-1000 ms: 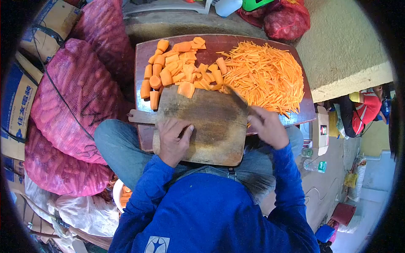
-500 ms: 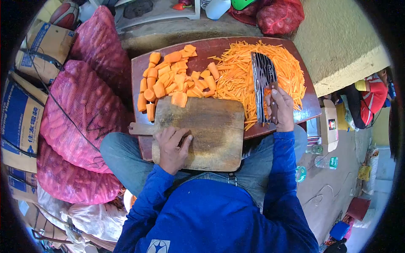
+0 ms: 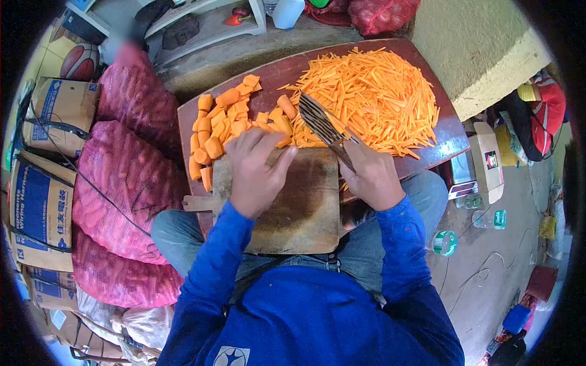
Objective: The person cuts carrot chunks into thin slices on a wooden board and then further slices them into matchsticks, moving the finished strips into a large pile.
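My right hand grips the handle of a broad knife. The blade is streaked dark and points up and left, beside the pile of carrot strips. My left hand is over the far left part of the wooden chopping board, slightly blurred. Its thumb is apart from the fingers, which reach toward the carrot slices; the fingertips are partly hidden against them. Peeled carrot chunks lie on the table's left side. The board rests across my lap against the table edge, its surface stained dark.
The dark red table holds the carrots. Red mesh sacks and cardboard boxes are stacked at left. A concrete block stands at the far right. Plastic bottles and an open carton sit on the floor. Another person's red sleeve shows at right.
My left hand has lifted from the board and moved forward toward the carrot slices. My right hand has brought the knife left, off the strips' middle, its blade now tilted leftward. The view has shifted.
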Tool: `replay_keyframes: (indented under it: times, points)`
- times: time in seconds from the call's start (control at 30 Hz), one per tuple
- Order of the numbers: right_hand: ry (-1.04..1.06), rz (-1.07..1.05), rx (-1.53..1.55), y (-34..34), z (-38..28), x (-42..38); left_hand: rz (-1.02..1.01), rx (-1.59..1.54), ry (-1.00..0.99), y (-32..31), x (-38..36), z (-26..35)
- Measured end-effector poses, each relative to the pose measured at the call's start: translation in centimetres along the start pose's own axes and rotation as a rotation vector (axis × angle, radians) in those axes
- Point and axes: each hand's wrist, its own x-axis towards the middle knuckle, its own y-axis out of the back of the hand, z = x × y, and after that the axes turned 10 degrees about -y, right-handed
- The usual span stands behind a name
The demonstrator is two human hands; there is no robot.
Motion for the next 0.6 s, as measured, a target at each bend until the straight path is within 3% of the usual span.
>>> replay_keyframes:
  times: [0.2, 0.27, 0.37, 0.5, 0.6]
  points:
    - [0.049, -0.033, -0.038, 0.5, -1.0, -0.1, -0.086, 0.010, -0.148, -5.3, 6.4, -0.3]
    - [0.045, -0.044, -0.038, 0.3, -0.8, -0.2, -0.285, 0.085, -0.213, -7.0, 7.8, -0.9]
    - [0.044, -0.035, -0.043, 0.0, -0.7, -0.2, -0.329, 0.218, -0.283, -9.6, 9.7, -2.3]
    - [0.031, -0.014, -0.034, -0.3, -0.2, -0.3, -0.161, 0.259, -0.360, -10.9, 10.4, -5.2]
    - [-0.017, -0.026, 0.060, -0.7, 0.8, -0.4, -0.080, 0.230, -0.244, -9.6, 8.9, -8.9]
